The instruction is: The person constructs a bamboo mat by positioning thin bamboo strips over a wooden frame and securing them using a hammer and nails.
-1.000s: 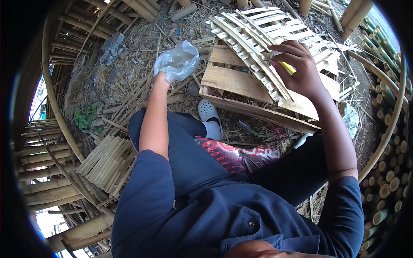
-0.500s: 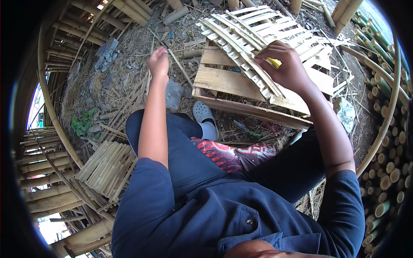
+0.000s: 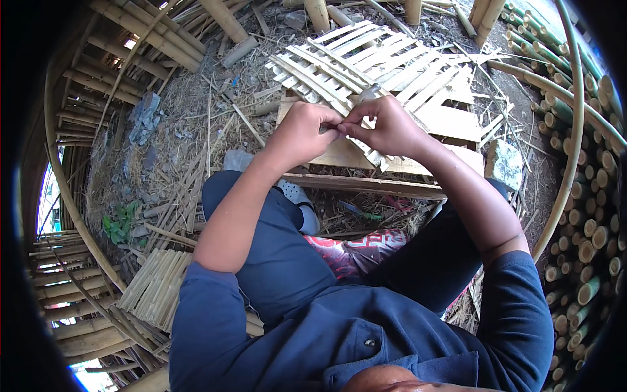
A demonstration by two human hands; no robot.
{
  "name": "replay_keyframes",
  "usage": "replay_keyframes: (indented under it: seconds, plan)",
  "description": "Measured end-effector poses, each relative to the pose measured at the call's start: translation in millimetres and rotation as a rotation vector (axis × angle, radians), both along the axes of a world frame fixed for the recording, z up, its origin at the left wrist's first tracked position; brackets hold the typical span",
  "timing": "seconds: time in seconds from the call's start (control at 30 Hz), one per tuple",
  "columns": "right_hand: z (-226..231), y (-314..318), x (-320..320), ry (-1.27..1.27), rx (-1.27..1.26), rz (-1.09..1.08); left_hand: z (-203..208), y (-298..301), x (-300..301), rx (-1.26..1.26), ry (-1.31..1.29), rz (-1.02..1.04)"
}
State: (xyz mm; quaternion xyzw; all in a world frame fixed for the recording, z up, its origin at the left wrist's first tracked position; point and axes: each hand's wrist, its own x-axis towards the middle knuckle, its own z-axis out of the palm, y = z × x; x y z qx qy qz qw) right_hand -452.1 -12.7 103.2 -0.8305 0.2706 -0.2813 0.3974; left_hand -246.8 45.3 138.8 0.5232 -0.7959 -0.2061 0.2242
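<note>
Lying across a wooden pallet (image 3: 450, 124), the woven bamboo mat (image 3: 379, 65) spreads from the pallet's near left corner up toward its far edge, its strips crossing in a loose lattice. Both hands meet at the mat's near edge, over the pallet's near left part. The left hand (image 3: 302, 130) has its grip closed, fingers curled tight and pinching at a strip (image 3: 362, 147) of the mat. The right hand (image 3: 386, 125) is likewise closed, its fingertips touching those of the left on the same strip. What exactly sits between the fingertips is too small to tell. Below the pallet's near edge a grey shoe (image 3: 297, 196) shows on the straw-covered ground (image 3: 189, 130). A flat bundle of split bamboo (image 3: 157, 287) lies near the person's left knee, and stacked bamboo poles (image 3: 588, 215) line the right side.
</note>
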Motion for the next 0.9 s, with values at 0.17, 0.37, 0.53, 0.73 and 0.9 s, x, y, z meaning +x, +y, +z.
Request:
replay_keyframes:
  seconds: [0.17,0.37,0.53,0.73,0.9]
  plan:
    - [0,-8,0,0.033,0.084,-0.059,-6,-9,-7,0.3,0.279,0.196]
    - [2,-18,-5,-0.082,0.259,-0.015,-9,-19,-11,0.391,0.686,0.385]
    - [5,-27,-12,-0.096,0.212,0.258,-13,-24,-1,0.501,0.972,0.45]
    - [1,-73,-51,0.495,-0.079,-0.271,-5,-28,0,0.434,0.926,0.516]
    - [-35,-74,-60,0.923,-0.016,-0.099,-2,-28,11,0.286,0.775,0.569]
